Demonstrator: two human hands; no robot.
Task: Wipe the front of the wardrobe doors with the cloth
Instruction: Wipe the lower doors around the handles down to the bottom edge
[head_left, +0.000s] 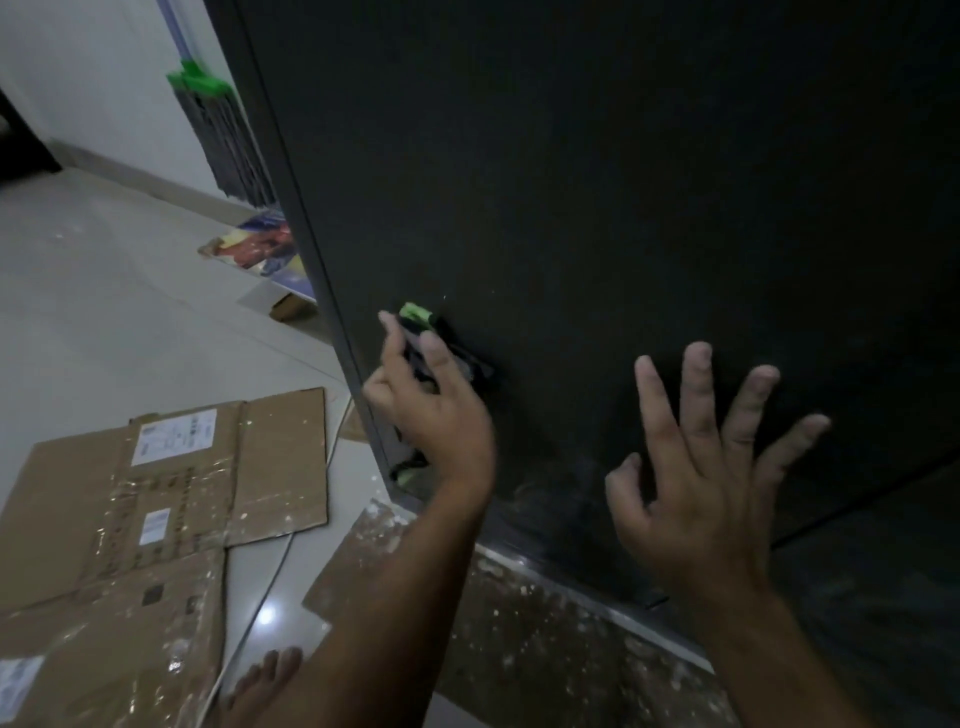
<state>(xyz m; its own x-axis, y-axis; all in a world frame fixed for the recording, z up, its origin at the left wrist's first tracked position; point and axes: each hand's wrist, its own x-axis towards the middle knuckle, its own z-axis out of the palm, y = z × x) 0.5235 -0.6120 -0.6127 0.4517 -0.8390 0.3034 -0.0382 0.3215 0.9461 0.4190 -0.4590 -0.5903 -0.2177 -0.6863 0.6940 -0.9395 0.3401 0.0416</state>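
The dark wardrobe door (597, 182) fills the right and upper part of the head view. My left hand (431, 410) presses a dark cloth with a green edge (421, 317) flat against the lower left of the door, close to its left edge. A bit of the cloth hangs below the wrist. My right hand (711, 457) is spread wide with fingers apart, in front of the door to the right of the cloth; it holds nothing.
Flattened cardboard boxes (171, 488) lie on the tiled floor at the left, speckled with white. More cardboard (519, 623) runs along the wardrobe's base. A green-headed broom (208, 88) leans at the wall behind. Colourful packaging (260, 244) lies beside the wardrobe. My bare foot (265, 680) stands below.
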